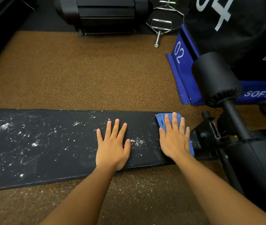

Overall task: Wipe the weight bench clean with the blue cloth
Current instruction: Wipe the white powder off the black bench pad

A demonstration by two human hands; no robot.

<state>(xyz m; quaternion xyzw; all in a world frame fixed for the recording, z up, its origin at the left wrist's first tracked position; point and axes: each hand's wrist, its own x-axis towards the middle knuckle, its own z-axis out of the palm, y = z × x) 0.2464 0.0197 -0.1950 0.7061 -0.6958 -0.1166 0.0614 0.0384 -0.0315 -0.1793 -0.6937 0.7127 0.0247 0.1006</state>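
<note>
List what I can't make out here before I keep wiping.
- Blue cloth, head view: mostly hidden under the right hand.
- Bench pad: its left end is cut off by the frame edge.
- Pad surface under the left hand: covered, so any dust there is unseen.

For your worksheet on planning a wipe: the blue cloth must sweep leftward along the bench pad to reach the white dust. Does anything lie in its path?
Yes. The left hand rests flat on the bench pad, directly left of the blue cloth under the right hand. Most white dust lies beyond it.
</note>
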